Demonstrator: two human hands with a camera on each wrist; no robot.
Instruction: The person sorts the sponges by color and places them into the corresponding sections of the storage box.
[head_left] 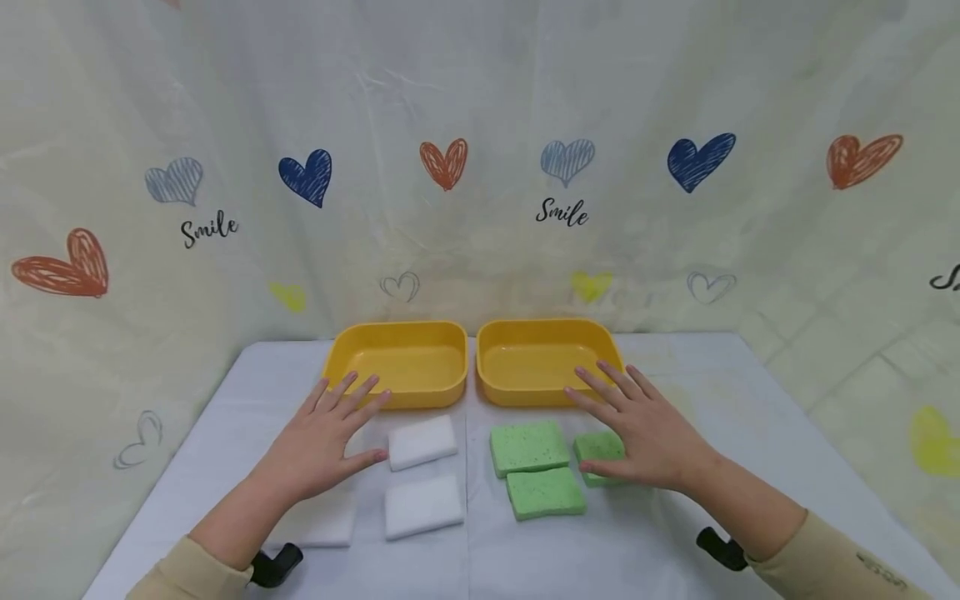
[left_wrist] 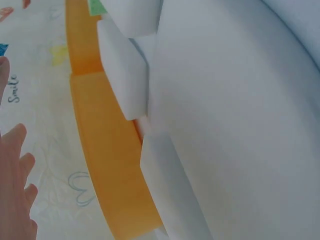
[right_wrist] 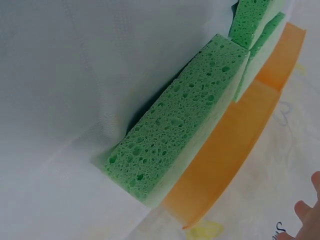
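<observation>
My left hand (head_left: 321, 443) is spread with straight fingers above the white blocks, its fingertips overlapping the front of the left yellow bin (head_left: 450, 398) in the head view. Two white sponge-like blocks (head_left: 423, 507) lie to its right, and another white block (head_left: 322, 525) is partly hidden under the hand and wrist. My right hand (head_left: 651, 433) is likewise spread, holding nothing. It covers part of one green sponge (head_left: 592, 446); two more green sponges (head_left: 528, 448) lie left of it. The right wrist view shows a porous green sponge (right_wrist: 170, 125) close up.
The right yellow bin (head_left: 491, 392) stands beside the left one at the table's back edge, both with nothing inside. A white cloth (head_left: 510, 567) covers the table. Behind hangs a pale curtain (head_left: 495, 75) printed with hearts. Black wrist mounts (head_left: 277, 567) sit under the forearms.
</observation>
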